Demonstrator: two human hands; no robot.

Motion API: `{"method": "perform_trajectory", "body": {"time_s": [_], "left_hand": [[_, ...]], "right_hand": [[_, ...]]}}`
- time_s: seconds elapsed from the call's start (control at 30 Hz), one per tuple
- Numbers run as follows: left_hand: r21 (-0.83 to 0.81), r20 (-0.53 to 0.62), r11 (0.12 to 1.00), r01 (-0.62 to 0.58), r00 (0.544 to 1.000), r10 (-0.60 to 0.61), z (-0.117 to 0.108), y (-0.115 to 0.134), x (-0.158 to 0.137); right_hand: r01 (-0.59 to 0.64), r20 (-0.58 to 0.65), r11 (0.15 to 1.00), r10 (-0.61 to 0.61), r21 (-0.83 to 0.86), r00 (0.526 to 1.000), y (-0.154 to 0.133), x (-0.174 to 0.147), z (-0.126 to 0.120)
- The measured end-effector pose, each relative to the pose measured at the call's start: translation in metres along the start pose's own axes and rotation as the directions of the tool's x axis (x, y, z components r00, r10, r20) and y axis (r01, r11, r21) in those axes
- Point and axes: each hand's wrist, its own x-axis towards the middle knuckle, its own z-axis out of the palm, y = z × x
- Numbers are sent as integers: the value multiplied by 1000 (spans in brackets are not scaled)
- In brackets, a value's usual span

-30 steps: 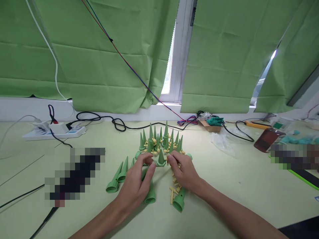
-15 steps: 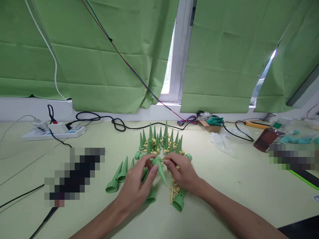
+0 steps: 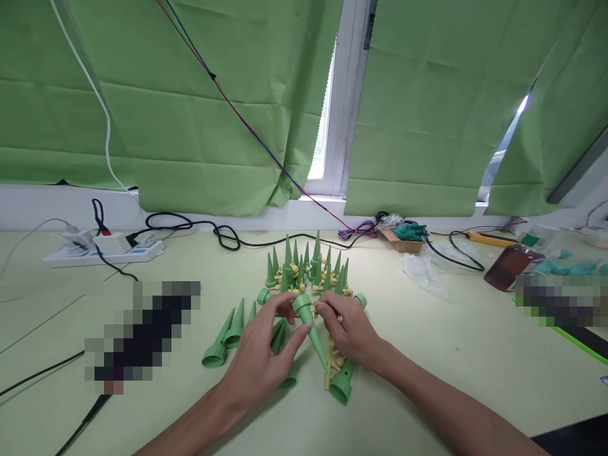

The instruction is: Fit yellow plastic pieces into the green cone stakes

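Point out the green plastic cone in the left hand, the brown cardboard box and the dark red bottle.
Green plastic cone (image 3: 316,341), head view: tapering shaft.
Brown cardboard box (image 3: 403,243), head view: front wall.
Dark red bottle (image 3: 510,266), head view: side.

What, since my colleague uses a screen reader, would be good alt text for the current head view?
The left hand holds a green cone, tip slanting to lower right, while the right hand appears to pinch a yellow fitting beside the cone's wide end. Behind, more green cones stand upright; loose cones and yellow fittings lie nearer on a pale table.
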Motion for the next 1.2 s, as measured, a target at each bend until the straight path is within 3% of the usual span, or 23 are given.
{"method": "perform_trajectory", "body": {"time_s": [0.4, 0.7, 0.9, 1.2], "left_hand": [[34, -23, 987, -156, 987, 157, 3, -2, 0], [-21, -69, 1000, 3, 998, -5, 8, -7, -2], [-101, -19, 985, 137, 990, -140, 4, -1, -2], [-83, 43, 985, 153, 988, -150, -5, 6, -1]], "right_hand": [[-16, 38, 1000, 16, 12, 999, 3, -2, 2], [-6, -16, 1000, 6, 26, 1000, -3, 0, 3], [18, -74, 1000, -17, 22, 997, -7, 1, 0], [117, -1, 993, -117, -13, 993, -6, 1, -1]]}}
